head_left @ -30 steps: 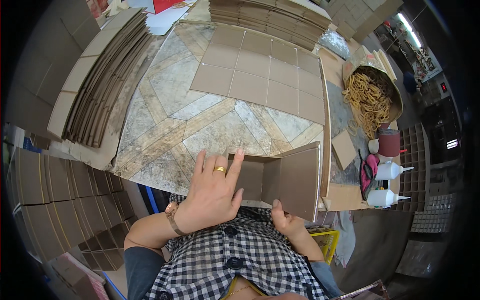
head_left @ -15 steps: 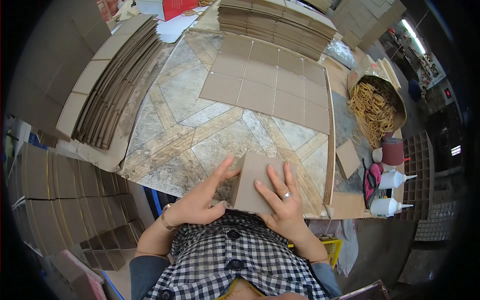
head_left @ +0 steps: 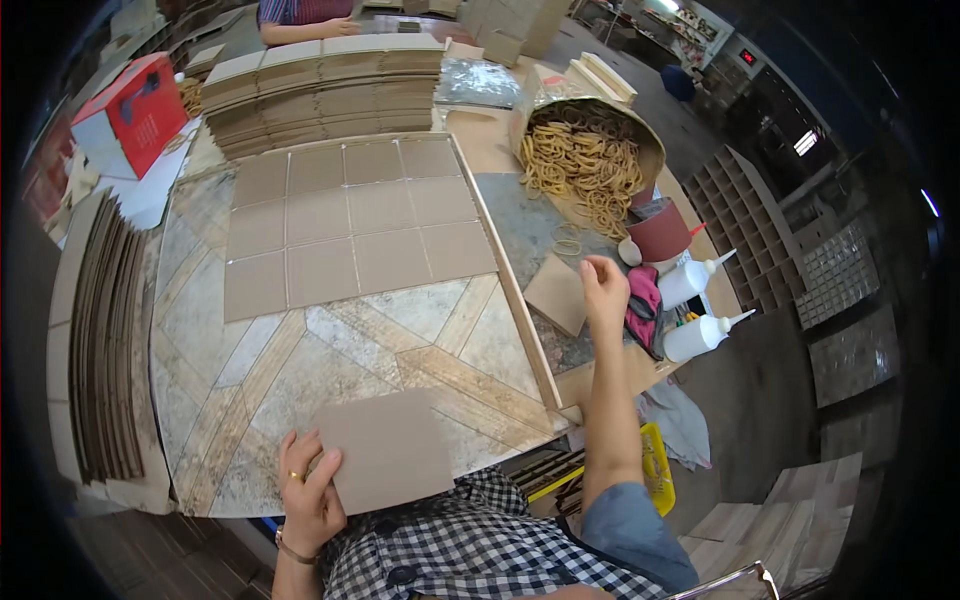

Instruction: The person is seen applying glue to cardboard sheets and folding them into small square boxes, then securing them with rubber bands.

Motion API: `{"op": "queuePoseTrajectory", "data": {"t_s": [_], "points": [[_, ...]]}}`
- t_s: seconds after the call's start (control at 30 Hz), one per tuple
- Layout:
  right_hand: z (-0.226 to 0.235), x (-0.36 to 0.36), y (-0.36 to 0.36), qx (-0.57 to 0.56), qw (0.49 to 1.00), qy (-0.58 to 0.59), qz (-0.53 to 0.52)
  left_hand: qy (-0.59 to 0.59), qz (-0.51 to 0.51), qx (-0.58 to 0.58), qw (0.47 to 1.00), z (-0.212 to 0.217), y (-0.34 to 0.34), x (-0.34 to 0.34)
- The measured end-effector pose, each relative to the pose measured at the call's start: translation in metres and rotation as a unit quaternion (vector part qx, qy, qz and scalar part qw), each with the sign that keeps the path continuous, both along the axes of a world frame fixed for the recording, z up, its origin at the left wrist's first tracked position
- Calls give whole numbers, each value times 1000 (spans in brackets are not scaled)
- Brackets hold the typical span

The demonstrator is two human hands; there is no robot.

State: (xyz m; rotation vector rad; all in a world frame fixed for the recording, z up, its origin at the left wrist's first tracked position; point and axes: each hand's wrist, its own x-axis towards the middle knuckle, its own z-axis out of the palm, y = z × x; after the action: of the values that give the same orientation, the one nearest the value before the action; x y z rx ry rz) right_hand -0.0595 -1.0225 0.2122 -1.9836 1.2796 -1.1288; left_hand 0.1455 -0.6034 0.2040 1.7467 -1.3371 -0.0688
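Note:
A square brown cardboard block [head_left: 392,450] rests at the near edge of the patterned tabletop [head_left: 240,430], against my checked apron. My left hand [head_left: 312,490], with a ring on one finger, grips its left side, the thumb on the upper face. Whether the block is a stack of sheets or a box does not show. My right hand [head_left: 605,293] is raised over the right side of the table, apart from the block. Its fingers are curled together; anything between them is hidden. Nearest to it are a cardboard square [head_left: 556,294] and a loose rubber band [head_left: 567,242].
A tipped bag [head_left: 655,145] spills many rubber bands [head_left: 585,165] at the right. White squeeze bottles [head_left: 695,338] and a pink-and-black cloth item [head_left: 643,305] lie nearby. A scored cardboard sheet [head_left: 350,220] lies against a wooden strip [head_left: 510,280]. Cardboard stacks [head_left: 320,95] stand behind and left.
My right hand has left the cardboard block and moved right toward the rubber bands. My left hand now grips the block's left side. The view has turned rightward; another person shows at the back.

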Motion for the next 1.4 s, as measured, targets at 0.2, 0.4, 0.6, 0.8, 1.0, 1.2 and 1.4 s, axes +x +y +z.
{"op": "queuePoseTrajectory", "data": {"t_s": [0.2,0.4,0.6,0.8,1.0,1.2,1.4], "points": [[-25,9,-100,109,927,306,-186,-107,30,14,994,6,0,2],[-41,23,-124,-2,956,238,-171,-90,-25,11,996,24,-1,23],[52,113,105,-73,967,1,245,36,-20,14,999,34,0,31],[80,142,239,-4,810,5,587,26,49,-27,998,61,-22,25],[77,133,230,-6,897,95,431,256,105,-42,960,42,-23,34],[70,91,190,162,936,58,306,296,98,42,949,33,-22,62],[48,68,162,338,893,38,295,322,63,104,939,34,-28,71]]}}
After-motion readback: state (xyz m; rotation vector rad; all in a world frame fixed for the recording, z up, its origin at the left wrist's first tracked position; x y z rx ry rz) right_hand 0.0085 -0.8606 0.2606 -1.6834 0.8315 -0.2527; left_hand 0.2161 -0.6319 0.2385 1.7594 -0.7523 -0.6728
